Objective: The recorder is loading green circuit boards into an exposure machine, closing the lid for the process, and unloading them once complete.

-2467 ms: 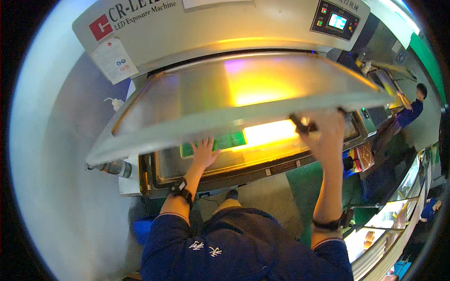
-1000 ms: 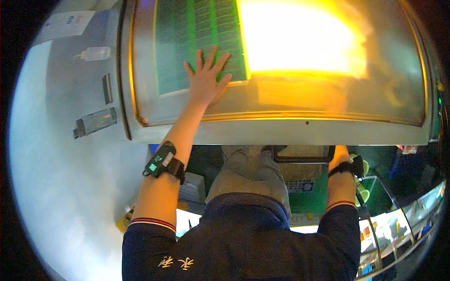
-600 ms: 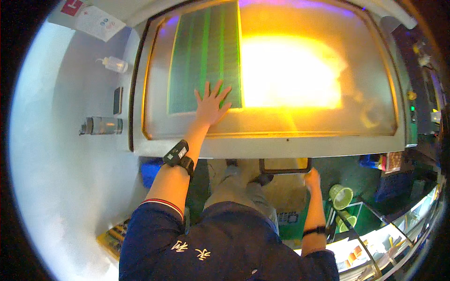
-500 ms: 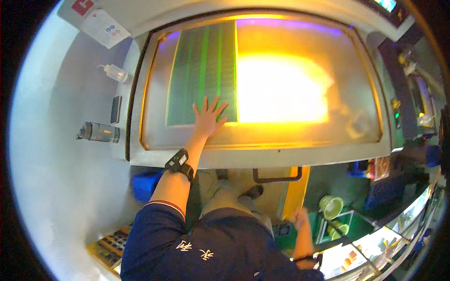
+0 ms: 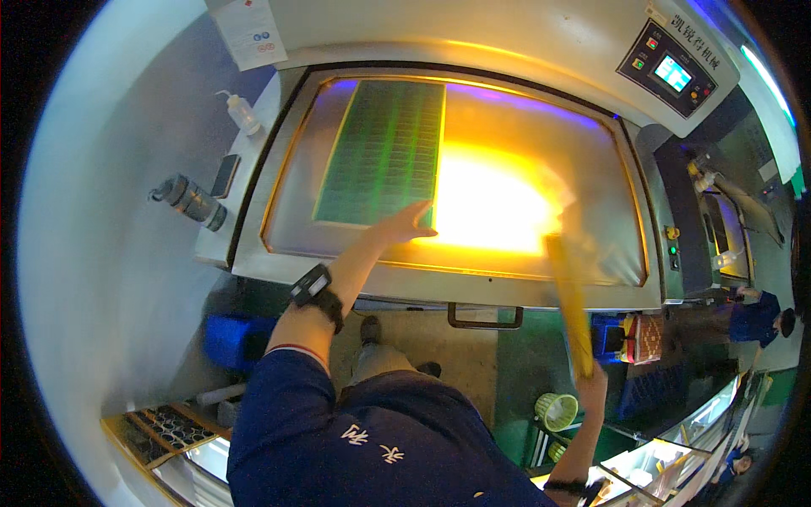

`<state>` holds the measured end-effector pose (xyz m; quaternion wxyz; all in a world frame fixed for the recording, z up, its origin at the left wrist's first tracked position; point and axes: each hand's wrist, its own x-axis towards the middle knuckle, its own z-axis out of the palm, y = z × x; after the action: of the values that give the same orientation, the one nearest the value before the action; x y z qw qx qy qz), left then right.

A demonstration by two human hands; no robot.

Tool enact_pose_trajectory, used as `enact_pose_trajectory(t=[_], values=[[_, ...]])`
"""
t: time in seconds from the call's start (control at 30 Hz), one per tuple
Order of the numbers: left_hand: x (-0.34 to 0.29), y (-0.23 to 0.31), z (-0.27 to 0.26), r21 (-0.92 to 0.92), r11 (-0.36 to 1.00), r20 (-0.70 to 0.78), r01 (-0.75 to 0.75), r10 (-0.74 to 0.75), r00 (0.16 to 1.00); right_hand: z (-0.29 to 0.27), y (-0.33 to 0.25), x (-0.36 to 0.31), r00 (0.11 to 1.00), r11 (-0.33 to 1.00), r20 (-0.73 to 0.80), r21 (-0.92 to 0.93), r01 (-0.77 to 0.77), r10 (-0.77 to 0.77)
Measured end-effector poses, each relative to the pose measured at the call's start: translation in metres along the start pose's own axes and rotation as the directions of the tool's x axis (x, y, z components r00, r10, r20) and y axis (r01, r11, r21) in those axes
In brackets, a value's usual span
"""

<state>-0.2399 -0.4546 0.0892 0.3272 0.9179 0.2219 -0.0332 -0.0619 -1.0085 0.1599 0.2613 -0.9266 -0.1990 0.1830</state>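
A green striped panel (image 5: 380, 152) lies flat on the left part of a metal-framed glass bed (image 5: 291, 211). At its near right corner is my left hand (image 5: 410, 224), thumb and fingers apart, holding nothing; whether it touches the panel I cannot tell. Bright yellow-white light glows from the bed just right of the panel. My right hand (image 5: 591, 389) grips the lower end of a long yellow flat piece (image 5: 570, 304), seen almost edge-on and somewhat blurred. Its far end reaches over the bed's front edge, into the glare.
A squeeze bottle (image 5: 242, 114), a phone (image 5: 225, 176) and a grey drinking bottle (image 5: 190, 201) stand or lie left of the bed. A control panel (image 5: 667, 72) is at the back right. Below the front edge are a handle (image 5: 484, 323) and a green basket (image 5: 556, 411). Another person (image 5: 754, 317) is far right.
My left hand has shifted from the panel's front part to its near right corner. My right hand has raised the yellow piece up and over the bed's edge. The whole view has tilted.
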Motion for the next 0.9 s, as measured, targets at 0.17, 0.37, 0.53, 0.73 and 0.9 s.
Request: enact_pose_trajectory(t=[0.17, 0.37, 0.53, 0.73, 0.9], values=[[-0.103, 0.069, -0.032, 0.246, 0.911, 0.348, -0.331, 0.236, 0.907, 0.043, -0.177, 0.090, 0.564, 0.495, 0.235, -0.295, 0.817, -0.792], [-0.158, -0.079, -0.029, 0.475, 0.877, 0.138, 0.071, -0.154, 0.978, 0.240, -0.240, 0.121, 0.476, 0.424, 0.216, -0.246, 0.871, -0.853], [-0.082, -0.129, -0.086, 0.666, 0.727, -0.025, 0.167, -0.201, 0.979, 0.275, -0.330, 0.191, 0.611, 0.426, 0.368, -0.471, 0.772, -0.701], [0.121, -0.212, -0.208, 0.503, 0.833, 0.124, 0.231, -0.334, 0.934, 0.285, -0.455, 0.393, 0.648, 0.589, 0.493, -0.296, 0.752, -0.580], [0.246, -0.303, -0.239, 0.588, 0.770, -0.217, 0.245, -0.142, 0.966, 0.345, -0.507, 0.532, 0.556, 0.402, 0.299, -0.445, 0.800, -0.775]])
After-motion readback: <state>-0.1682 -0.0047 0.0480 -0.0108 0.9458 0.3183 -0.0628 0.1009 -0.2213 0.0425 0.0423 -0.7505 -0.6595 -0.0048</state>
